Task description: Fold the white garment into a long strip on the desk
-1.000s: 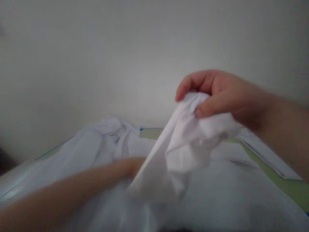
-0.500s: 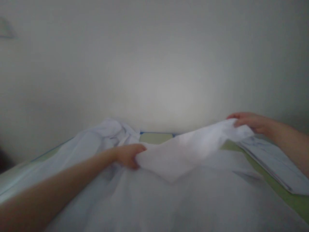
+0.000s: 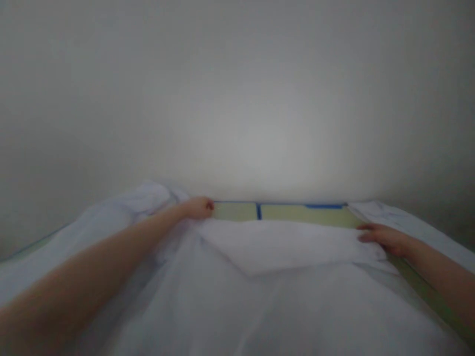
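A large white cloth (image 3: 282,296) spreads in front of me, its far edge turned over into a flat folded band (image 3: 297,244). My left hand (image 3: 198,207) is at the band's left end, fingers curled closed at the cloth; the exact grip is partly hidden. At the right end, my right hand (image 3: 384,237) has its fingers over the band's corner and holds it. The band lies nearly straight between both hands. The whole view is dim and somewhat blurred.
Beneath the cloth is a pale green surface (image 3: 297,212) with blue lines along its far edge. A plain grey wall (image 3: 237,99) rises right behind it. Bunched white fabric (image 3: 148,195) lies at left, and another white fabric piece (image 3: 404,217) at right.
My left hand has moved up and slightly left. My right hand has come down, lowering the raised end of the band onto the surface. More of the green surface shows beyond it.
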`<state>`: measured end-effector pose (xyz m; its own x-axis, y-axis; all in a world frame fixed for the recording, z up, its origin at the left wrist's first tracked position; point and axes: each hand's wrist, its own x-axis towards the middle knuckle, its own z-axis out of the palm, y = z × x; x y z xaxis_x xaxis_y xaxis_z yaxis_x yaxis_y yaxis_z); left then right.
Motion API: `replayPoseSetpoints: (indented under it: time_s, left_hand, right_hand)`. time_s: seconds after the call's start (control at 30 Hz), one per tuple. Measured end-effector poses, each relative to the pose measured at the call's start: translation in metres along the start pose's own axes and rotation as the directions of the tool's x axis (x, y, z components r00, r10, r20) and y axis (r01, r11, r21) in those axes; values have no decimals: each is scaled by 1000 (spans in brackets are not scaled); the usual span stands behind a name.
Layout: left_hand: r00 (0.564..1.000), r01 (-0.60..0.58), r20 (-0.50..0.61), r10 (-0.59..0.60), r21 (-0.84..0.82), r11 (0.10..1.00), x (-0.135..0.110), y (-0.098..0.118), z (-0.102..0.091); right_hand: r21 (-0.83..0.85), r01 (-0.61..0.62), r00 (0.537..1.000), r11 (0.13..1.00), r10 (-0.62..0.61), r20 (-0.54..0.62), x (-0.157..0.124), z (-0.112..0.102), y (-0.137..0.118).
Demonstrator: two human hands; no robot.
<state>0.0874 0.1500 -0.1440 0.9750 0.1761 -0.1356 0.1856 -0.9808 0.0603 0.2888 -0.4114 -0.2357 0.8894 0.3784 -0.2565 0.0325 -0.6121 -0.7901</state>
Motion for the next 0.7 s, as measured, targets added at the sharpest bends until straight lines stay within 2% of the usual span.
replayPoseSetpoints:
  time_s: [0.07,0.1,0.17,0.23,0.3,0.33,0.4,0.43,0.5,0.53,0.6,0.7]
  left_hand:
    - [979,-14,-199,36,111,994,-14,29,8]
    - [967,-49,-242,81,133,990,-26,48,13]
    - [957,-212,-167,236,148,966,-57,89,24]
    - [906,-391,-97,412,185,902,-87,128,36]
    - [866,-481,-27,500,228,846,-107,155,46]
    - [854,-506,9,521,255,824,-112,161,49]
    - [844,-526,61,533,293,798,-113,163,53]
    - [845,-526,77,529,297,797,-111,160,52]
    - [863,-500,67,502,269,824,-105,149,46]
    - [879,-471,44,475,240,849,-103,144,40]
    - [921,-383,-14,389,154,911,-101,136,26]
    - [960,-273,-67,273,13,962,-101,133,4]
  right_hand:
    - [100,-78,996,992,73,48,2,-1,5]
    - [109,-87,996,990,83,36,2,-3,6]
    - [95,-103,995,990,102,18,-2,-7,5]
    - [72,-137,990,988,136,20,-9,-10,3]
    - [13,-133,991,991,133,-1,-20,-10,1]
    - [-47,-95,995,994,94,-30,-26,-10,0]
    - [-240,62,989,969,-92,-114,-40,-8,1]
    - [-364,163,966,917,-223,-128,-47,-7,3]
    - [-587,337,895,736,-444,-44,-61,-4,8]
    - [-658,399,862,638,-507,31,-67,-3,11]
    - [-728,475,825,495,-537,174,-76,-1,15]
    - [-776,487,811,401,-536,232,-83,-3,17]
